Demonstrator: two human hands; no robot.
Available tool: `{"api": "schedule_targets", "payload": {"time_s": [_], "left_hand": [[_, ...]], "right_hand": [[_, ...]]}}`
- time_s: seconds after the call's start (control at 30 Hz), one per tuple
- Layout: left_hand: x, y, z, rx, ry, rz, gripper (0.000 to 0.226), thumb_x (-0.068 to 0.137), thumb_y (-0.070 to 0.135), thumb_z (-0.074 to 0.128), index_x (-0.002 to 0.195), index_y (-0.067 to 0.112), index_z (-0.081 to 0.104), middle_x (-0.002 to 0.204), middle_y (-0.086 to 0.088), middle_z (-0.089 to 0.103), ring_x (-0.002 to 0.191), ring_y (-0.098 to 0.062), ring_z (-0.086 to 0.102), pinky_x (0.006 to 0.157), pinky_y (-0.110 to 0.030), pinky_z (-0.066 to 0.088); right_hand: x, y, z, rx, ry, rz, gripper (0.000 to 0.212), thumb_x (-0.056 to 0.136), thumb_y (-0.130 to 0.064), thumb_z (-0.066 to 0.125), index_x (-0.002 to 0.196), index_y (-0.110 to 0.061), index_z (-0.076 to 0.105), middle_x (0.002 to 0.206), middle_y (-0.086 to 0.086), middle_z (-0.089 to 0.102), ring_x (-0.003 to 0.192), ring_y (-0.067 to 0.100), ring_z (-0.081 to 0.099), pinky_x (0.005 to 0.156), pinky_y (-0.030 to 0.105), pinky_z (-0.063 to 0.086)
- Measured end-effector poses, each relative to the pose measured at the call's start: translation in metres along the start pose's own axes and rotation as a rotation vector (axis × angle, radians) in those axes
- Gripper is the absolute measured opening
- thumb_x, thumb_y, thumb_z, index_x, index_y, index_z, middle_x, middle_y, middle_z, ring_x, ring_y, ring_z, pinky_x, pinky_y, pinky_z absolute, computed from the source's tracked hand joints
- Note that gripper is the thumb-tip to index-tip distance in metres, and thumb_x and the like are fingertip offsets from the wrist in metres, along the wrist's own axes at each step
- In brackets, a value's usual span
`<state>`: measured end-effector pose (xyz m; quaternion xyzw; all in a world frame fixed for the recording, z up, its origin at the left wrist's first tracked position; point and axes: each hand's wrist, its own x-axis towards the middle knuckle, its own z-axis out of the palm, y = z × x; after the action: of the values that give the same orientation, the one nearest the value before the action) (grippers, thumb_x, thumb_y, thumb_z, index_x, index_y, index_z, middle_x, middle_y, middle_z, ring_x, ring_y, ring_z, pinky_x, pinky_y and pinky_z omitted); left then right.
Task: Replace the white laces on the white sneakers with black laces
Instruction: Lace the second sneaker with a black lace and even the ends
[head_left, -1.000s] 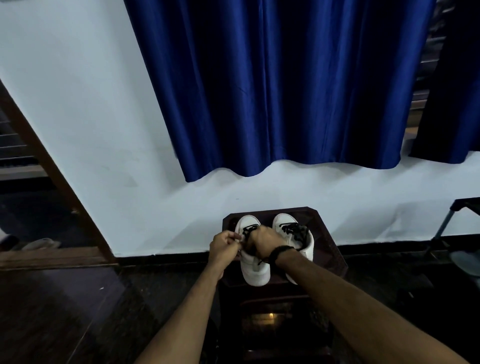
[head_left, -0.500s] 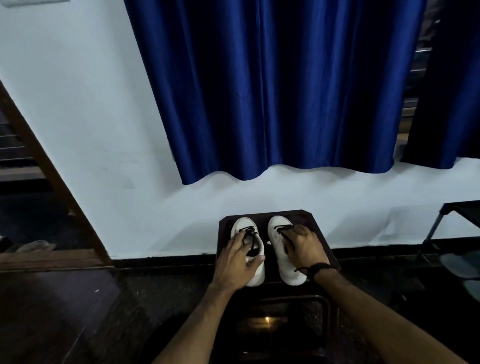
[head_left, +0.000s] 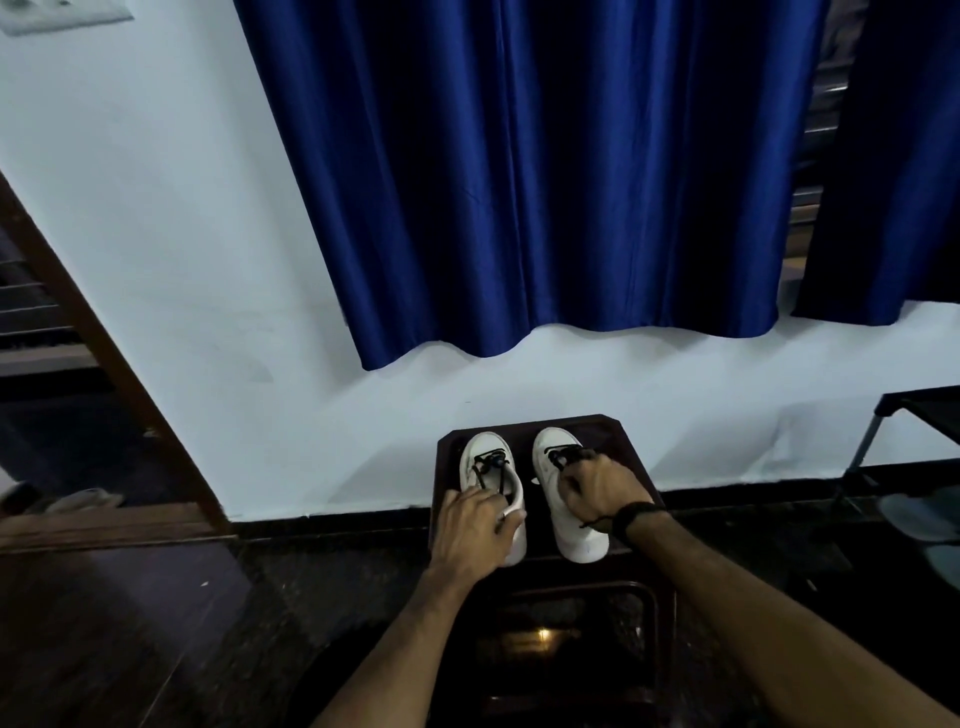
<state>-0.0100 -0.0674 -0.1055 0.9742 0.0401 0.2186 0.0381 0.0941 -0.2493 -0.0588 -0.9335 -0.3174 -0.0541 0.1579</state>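
Two white sneakers (head_left: 519, 488) wearing black laces (head_left: 488, 467) are sitting on a dark brown stool (head_left: 636, 467), a deep blue curtain (head_left: 545, 182) hanging against the pale white wall (head_left: 182, 234) behind.

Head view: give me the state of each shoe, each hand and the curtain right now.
Left sneaker: upright on stool, black-laced.
Right sneaker: upright on the stool, black-laced.
Left hand: resting on left sneaker's heel.
Right hand: grip curled over right sneaker's laces.
Blue curtain: hanging closed.
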Motion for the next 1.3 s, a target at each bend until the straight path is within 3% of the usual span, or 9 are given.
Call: {"api": "schedule_targets", "payload": {"time_s": [0.1, 0.23, 0.33, 0.57, 0.7, 0.83, 0.97, 1.17, 1.3], "left_hand": [[0.000, 0.001, -0.003, -0.007, 0.020, -0.090, 0.042, 0.074, 0.062, 0.057, 0.089, 0.023, 0.063, 0.103, 0.006, 0.062, 0.101, -0.017, 0.054, 0.080, -0.035, 0.044], [0.001, 0.006, -0.008, 0.006, -0.239, -0.080, 0.054, 0.074, 0.051, 0.070, 0.118, 0.022, 0.060, 0.129, 0.004, 0.052, 0.124, -0.021, 0.046, 0.095, -0.040, 0.046], [0.006, 0.019, -0.022, 0.014, -0.339, -0.099, 0.042, 0.080, 0.037, 0.071, 0.115, 0.017, 0.061, 0.123, -0.002, 0.060, 0.119, -0.024, 0.055, 0.091, -0.037, 0.046], [-0.004, 0.035, -0.029, -0.089, -0.238, -0.118, 0.024, 0.082, 0.025, 0.069, 0.104, 0.019, 0.068, 0.111, -0.004, 0.066, 0.104, -0.026, 0.065, 0.084, -0.035, 0.050], [0.001, 0.040, -0.029, -0.149, -0.104, 0.006, 0.016, 0.078, 0.020, 0.067, 0.093, 0.018, 0.068, 0.100, 0.002, 0.067, 0.103, -0.020, 0.061, 0.079, -0.034, 0.050], [0.025, 0.058, -0.038, -0.194, -0.016, 0.114, 0.013, 0.074, 0.014, 0.071, 0.086, 0.017, 0.069, 0.093, 0.002, 0.067, 0.097, -0.021, 0.063, 0.073, -0.034, 0.051], [0.053, 0.110, -0.038, -0.270, 0.000, 0.221, 0.013, 0.075, 0.013, 0.073, 0.086, 0.017, 0.070, 0.093, 0.002, 0.067, 0.097, -0.021, 0.062, 0.073, -0.036, 0.051], [0.092, 0.213, -0.017, -0.338, -0.064, 0.373, 0.019, 0.077, 0.012, 0.071, 0.096, 0.017, 0.071, 0.102, 0.002, 0.067, 0.105, -0.019, 0.060, 0.079, -0.035, 0.051], [0.120, 0.313, 0.004, -0.413, -0.110, 0.478, 0.021, 0.081, 0.012, 0.066, 0.102, 0.015, 0.070, 0.109, 0.001, 0.064, 0.108, -0.019, 0.059, 0.082, -0.034, 0.049]], "right_hand": [[-0.019, 0.006, 0.011, -0.051, 0.213, -0.082, 0.044, 0.084, -0.058, 0.049, 0.095, -0.020, 0.068, 0.101, 0.003, 0.068, 0.100, 0.026, 0.059, 0.076, 0.034, 0.050], [-0.027, 0.006, 0.024, -0.145, -0.179, -0.069, 0.058, 0.082, -0.049, 0.062, 0.130, -0.021, 0.045, 0.136, 0.000, 0.049, 0.131, 0.021, 0.038, 0.091, 0.036, 0.047], [-0.022, -0.002, 0.016, -0.141, -0.246, -0.057, 0.055, 0.084, -0.035, 0.065, 0.132, -0.018, 0.042, 0.136, 0.006, 0.047, 0.129, 0.026, 0.042, 0.089, 0.037, 0.047], [-0.036, -0.018, 0.016, -0.142, -0.139, -0.035, 0.050, 0.086, -0.031, 0.061, 0.131, -0.017, 0.045, 0.129, 0.009, 0.048, 0.121, 0.030, 0.049, 0.084, 0.038, 0.048], [-0.047, -0.021, 0.011, -0.148, 0.005, -0.010, 0.045, 0.082, -0.029, 0.064, 0.122, -0.013, 0.050, 0.119, 0.008, 0.056, 0.119, 0.028, 0.048, 0.072, 0.040, 0.049], [-0.052, -0.006, -0.006, -0.198, 0.103, 0.010, 0.042, 0.058, -0.026, 0.082, 0.091, -0.012, 0.060, 0.084, 0.007, 0.065, 0.088, 0.031, 0.063, 0.046, 0.037, 0.049], [-0.070, 0.033, -0.039, -0.279, 0.186, 0.095, 0.048, 0.046, -0.030, 0.088, 0.080, -0.016, 0.058, 0.069, 0.001, 0.062, 0.074, 0.025, 0.064, 0.038, 0.030, 0.044], [-0.113, 0.118, -0.090, -0.284, 0.155, 0.294, 0.039, 0.080, -0.033, 0.067, 0.112, -0.015, 0.056, 0.107, 0.005, 0.063, 0.113, 0.025, 0.052, 0.067, 0.038, 0.049], [-0.154, 0.203, -0.122, -0.278, 0.186, 0.446, 0.048, 0.081, -0.039, 0.066, 0.121, -0.017, 0.052, 0.119, 0.003, 0.059, 0.121, 0.024, 0.047, 0.071, 0.037, 0.047]]}}
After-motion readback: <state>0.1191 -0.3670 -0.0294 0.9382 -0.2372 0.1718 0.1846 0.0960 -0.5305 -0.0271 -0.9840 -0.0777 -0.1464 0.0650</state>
